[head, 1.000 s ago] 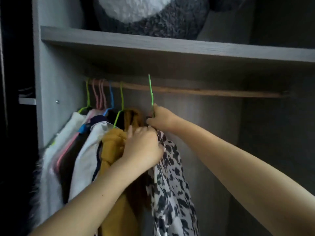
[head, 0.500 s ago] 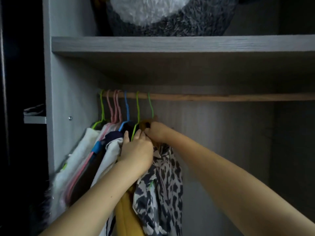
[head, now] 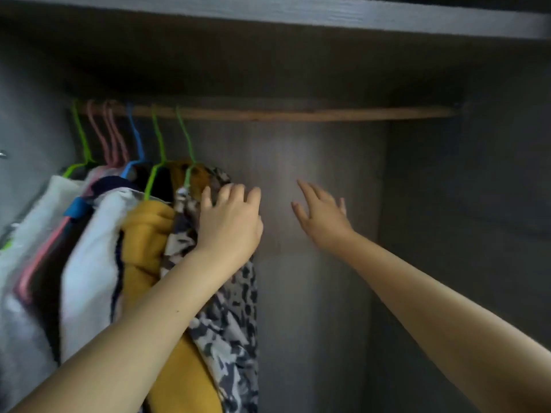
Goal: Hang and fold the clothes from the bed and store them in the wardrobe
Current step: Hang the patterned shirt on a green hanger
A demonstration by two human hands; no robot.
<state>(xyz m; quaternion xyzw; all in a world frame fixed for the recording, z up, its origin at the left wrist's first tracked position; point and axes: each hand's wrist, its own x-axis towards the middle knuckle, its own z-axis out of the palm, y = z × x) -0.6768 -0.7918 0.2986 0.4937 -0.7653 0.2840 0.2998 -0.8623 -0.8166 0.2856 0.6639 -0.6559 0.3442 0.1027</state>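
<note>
Clothes [head: 98, 234] on hangers along wardrobe rail [head: 298, 114], left side

Dim throughout, faintly lit only on the grey wood-grain back panel [head: 313, 162] just beyond the right fingers [head: 307, 189]. High above them, a bare wooden rail [head: 298, 114], and over that the pale grey edge of a shelf [head: 298, 10]. Right of those fingers, a darker grey side wall [head: 462, 204]; far left of the left fingers [head: 235, 192], another grey wall [head: 24, 114] with a small metal fitting [head: 2, 154].
</note>
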